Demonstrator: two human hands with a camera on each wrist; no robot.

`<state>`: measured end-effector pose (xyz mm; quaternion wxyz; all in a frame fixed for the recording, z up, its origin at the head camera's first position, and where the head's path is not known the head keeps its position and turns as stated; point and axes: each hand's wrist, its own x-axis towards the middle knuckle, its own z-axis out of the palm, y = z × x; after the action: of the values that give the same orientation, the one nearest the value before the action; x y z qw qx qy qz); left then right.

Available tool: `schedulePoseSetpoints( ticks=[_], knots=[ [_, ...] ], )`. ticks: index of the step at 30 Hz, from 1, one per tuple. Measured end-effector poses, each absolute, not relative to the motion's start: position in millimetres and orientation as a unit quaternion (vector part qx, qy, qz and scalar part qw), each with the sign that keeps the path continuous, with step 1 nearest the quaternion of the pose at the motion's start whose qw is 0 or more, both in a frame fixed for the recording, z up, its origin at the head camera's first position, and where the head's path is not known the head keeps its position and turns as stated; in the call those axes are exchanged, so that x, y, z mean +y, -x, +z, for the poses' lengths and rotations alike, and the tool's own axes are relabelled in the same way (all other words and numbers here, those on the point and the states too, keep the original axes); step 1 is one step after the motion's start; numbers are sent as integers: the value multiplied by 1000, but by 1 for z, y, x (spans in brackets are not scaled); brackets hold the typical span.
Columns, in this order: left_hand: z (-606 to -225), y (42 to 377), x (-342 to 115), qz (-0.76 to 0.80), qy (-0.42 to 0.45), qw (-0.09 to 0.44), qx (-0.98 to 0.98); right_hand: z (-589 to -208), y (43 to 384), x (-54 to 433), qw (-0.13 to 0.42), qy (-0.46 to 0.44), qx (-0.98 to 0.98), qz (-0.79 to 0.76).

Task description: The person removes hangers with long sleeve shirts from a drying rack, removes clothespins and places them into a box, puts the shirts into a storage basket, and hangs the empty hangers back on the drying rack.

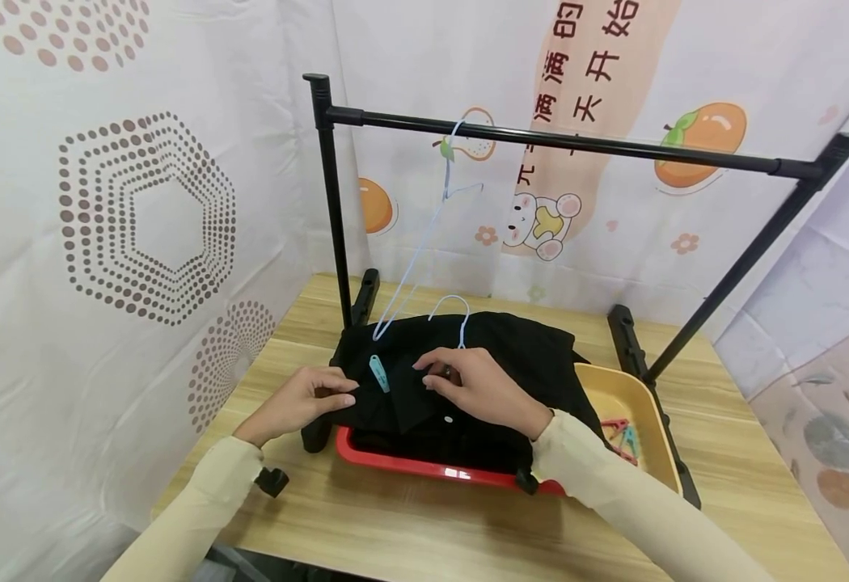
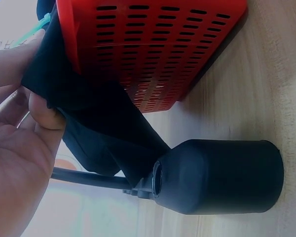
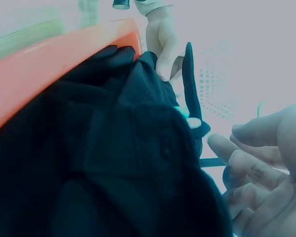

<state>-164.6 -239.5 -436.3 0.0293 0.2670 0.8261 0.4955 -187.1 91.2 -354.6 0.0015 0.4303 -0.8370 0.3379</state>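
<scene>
A black garment [image 1: 512, 347] with a small white button lies over a red basket [image 1: 432, 469]; a light-blue hanger [image 1: 461, 323] shows its hook above the cloth. My left hand [image 1: 311, 398] is at the garment's left end. In the left wrist view, its fingers and thumb pinch the cloth's edge [image 2: 54, 64]. A teal clothespin [image 1: 378, 373] sits on the garment between my hands. Over the garment's middle is my right hand [image 1: 479, 384], fingers loosely bent. In the right wrist view, this hand [image 3: 271, 173] holds nothing and is apart from the cloth.
A black rack with a crossbar [image 1: 541, 137] stands around the basket. Another blue hanger [image 1: 417, 250] hangs tilted from the bar. On the right, a yellow tray [image 1: 614, 384] holds red and teal clothespins [image 1: 624, 440]. Black rack feet [image 2: 217, 177] stand on the wooden table.
</scene>
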Motion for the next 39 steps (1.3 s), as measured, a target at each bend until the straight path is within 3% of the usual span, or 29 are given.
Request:
schedulePoseSetpoints(
  ticks=[9,23,39],
  knots=[
    [-435,165,-238,493,-264,23,829,-351,184,68,20,-430,-839,332],
    [-435,166,-237,488,-269,33,830,-352,184,38,-73,-420,-848,315],
    [-433,164,-239,492,-272,36,826,-353,183,16,-27,-417,-865,277]
  ],
)
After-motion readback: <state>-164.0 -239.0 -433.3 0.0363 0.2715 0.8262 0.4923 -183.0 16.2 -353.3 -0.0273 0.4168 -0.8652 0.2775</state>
